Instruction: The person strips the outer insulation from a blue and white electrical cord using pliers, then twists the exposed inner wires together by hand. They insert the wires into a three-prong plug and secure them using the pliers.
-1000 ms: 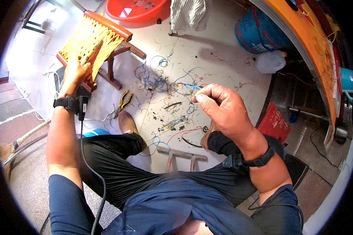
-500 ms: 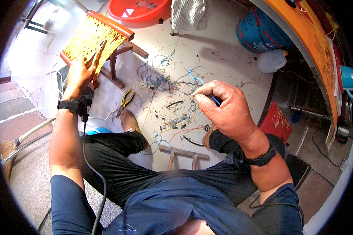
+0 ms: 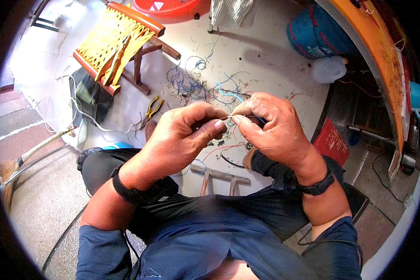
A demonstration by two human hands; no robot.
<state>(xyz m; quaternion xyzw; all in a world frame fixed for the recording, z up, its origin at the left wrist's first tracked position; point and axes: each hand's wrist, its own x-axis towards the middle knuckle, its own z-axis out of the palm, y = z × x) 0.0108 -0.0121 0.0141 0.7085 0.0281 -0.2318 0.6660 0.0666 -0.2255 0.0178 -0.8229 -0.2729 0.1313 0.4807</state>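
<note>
My left hand (image 3: 179, 135) and my right hand (image 3: 277, 133) meet over my lap, fingertips almost touching. Both are closed in a pinch on the thin end of a wire, mostly covered by the fingers. A bright blue length of the wire (image 3: 229, 94) sticks out beyond my right hand, and more blue shows beneath its fingers. On the yellow woven seat of a folding stool (image 3: 91, 44), at the upper left, lie pliers (image 3: 113, 63) with worn handles. Yellow-handled pliers (image 3: 152, 108) rest on the floor past my left wrist.
Wire scraps (image 3: 186, 86) litter the pale floor ahead. A red basin (image 3: 172, 9) stands at the far edge, and a blue bucket (image 3: 312, 30) with a translucent plastic jug (image 3: 329, 71) at the right. A dark bag (image 3: 92, 100) sits below the stool; a small wooden frame (image 3: 219, 176) is between my legs.
My left hand has left the pliers on the stool and come right to pinch the wire end beside my right hand. The right hand has barely moved and keeps its hold.
</note>
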